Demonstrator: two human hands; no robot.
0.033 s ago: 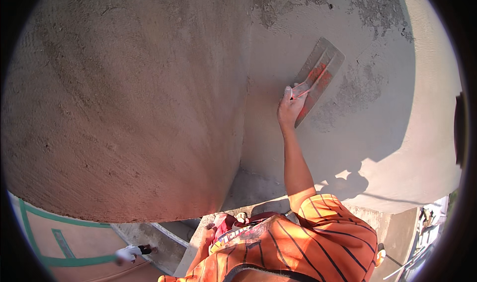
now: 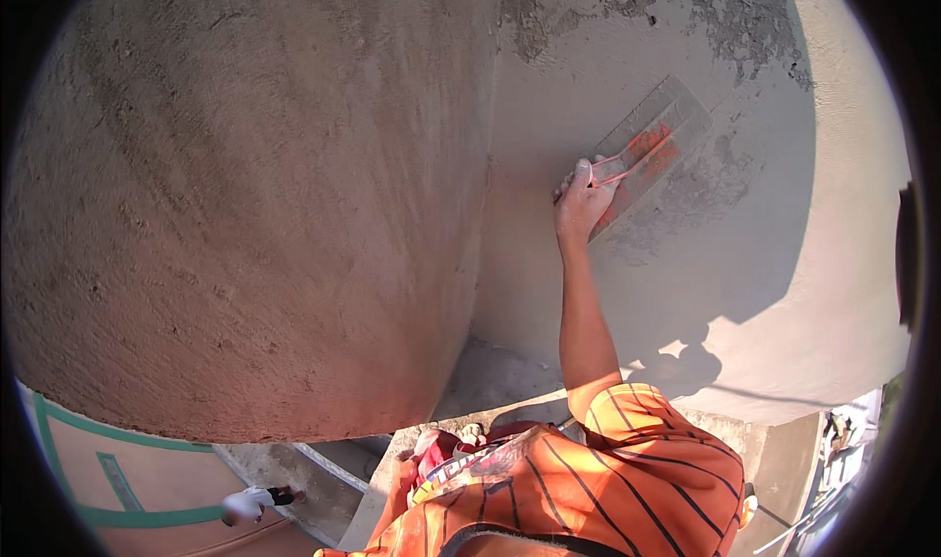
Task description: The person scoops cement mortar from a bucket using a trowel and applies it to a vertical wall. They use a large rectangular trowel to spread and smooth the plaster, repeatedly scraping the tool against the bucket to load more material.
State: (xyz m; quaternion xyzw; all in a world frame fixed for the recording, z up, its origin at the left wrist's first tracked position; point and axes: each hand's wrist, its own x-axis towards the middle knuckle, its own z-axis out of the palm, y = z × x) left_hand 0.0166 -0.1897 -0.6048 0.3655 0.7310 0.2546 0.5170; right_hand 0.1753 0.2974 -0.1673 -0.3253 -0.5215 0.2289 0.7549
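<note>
So the trowel (image 2: 659, 150), a long rectangular one with a grey blade and reddish patches around the handle, is slanted across the right-hand wall (image 2: 549, 273), blade face turned to the plaster. Can't really tell how hard it's pressed on there. Room-wise it's decent: there's a strip of smooth wall between it and the inside corner (image 2: 483, 214) on the left, and a wider stretch over to the curved shadow edge (image 2: 814, 155) on the right. Up top the wall gets patchy, with a rough dark area (image 2: 750, 27) near the blade's upper end. The left-hand wall (image 2: 245, 204) is the tight side, pretty coarse, ending in a curved bottom edge.

The right hand (image 2: 584, 204) is closed around the handle at its lower-left end, so most of the blade sticks out up and to the right of the knuckles. The arm is reaching well up from an orange striped shirt (image 2: 578, 479). Left arm (image 2: 395, 498) hangs low by the body; can't make out what that hand is doing. Way down at lower left, well apart, there's a person in a white top (image 2: 253, 500) by a green-trimmed building (image 2: 147, 514).
</note>
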